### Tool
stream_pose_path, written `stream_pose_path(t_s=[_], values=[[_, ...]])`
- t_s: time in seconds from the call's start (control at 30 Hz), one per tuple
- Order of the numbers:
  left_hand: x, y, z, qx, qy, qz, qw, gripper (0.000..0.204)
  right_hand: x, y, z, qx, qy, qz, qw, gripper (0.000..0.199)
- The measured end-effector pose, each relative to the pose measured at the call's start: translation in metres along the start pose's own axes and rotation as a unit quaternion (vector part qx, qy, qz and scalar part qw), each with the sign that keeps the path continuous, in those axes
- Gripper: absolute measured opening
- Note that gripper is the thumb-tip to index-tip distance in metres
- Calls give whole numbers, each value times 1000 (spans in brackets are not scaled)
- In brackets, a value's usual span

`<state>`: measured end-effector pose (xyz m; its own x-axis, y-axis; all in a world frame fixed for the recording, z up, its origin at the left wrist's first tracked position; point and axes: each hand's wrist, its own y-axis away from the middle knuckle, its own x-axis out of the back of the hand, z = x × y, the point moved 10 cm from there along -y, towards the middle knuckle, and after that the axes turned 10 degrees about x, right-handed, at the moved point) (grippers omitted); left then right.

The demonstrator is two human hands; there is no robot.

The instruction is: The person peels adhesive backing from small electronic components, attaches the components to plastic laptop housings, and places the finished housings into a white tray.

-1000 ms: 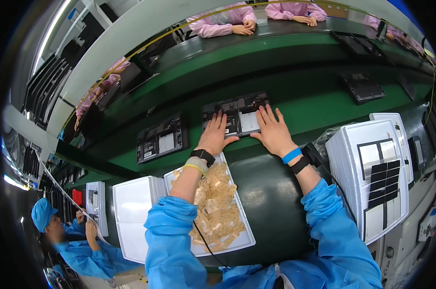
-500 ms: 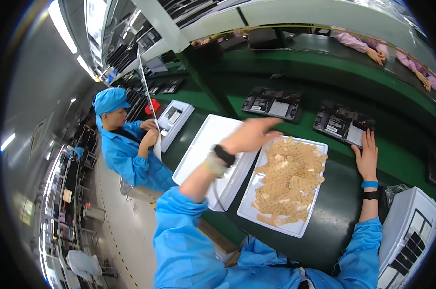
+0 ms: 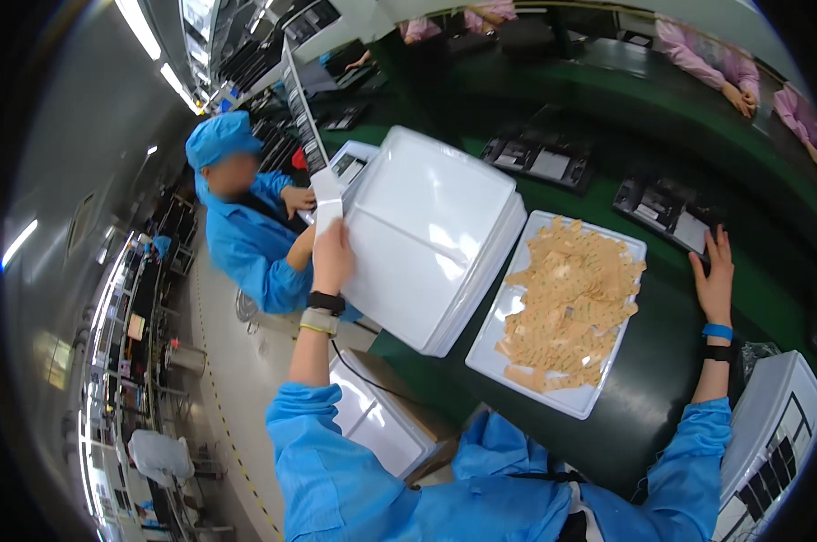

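My left hand is raised beside the left edge of a stack of white lidded trays. Its fingers close at the lower white end of a long strip that bears dark rectangles higher up; the fingertips are partly hidden. Far to the right, my right hand rests with fingers spread at the near right corner of an opened black device with a pale panel inside. Between my arms lies a shallow white tray, heaped with small tan adhesive-looking pieces.
A co-worker in blue stands at the left, hands near the strip. Another opened device lies on the green bench. White boxes with dark strips stand at right, and a white-topped carton below. People in pink sleeves sit opposite.
My left hand has swung left from above the heaped tray to the strip's white end. The right hand stays at the device. The view has shifted, showing more of the stacked trays.
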<state>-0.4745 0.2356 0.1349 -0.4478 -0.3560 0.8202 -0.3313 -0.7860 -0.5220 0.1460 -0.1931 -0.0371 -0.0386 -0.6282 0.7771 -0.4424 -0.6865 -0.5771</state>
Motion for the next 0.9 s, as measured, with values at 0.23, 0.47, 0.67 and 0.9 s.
stream_pose_path(t_s=[0.23,0.47,0.67,0.9], values=[[157,121,-82,268,277,12,923,28,-1,0,11,23,-30,3,999,52],[177,483,-234,520,109,-49,846,30,-17,-2,14,35,-31,-3,999,53],[120,611,-228,640,92,-107,755,36,-11,2,30,13,-37,12,999,52],[110,552,-224,631,14,-283,722,41,42,-15,-1,20,-49,81,995,47]])
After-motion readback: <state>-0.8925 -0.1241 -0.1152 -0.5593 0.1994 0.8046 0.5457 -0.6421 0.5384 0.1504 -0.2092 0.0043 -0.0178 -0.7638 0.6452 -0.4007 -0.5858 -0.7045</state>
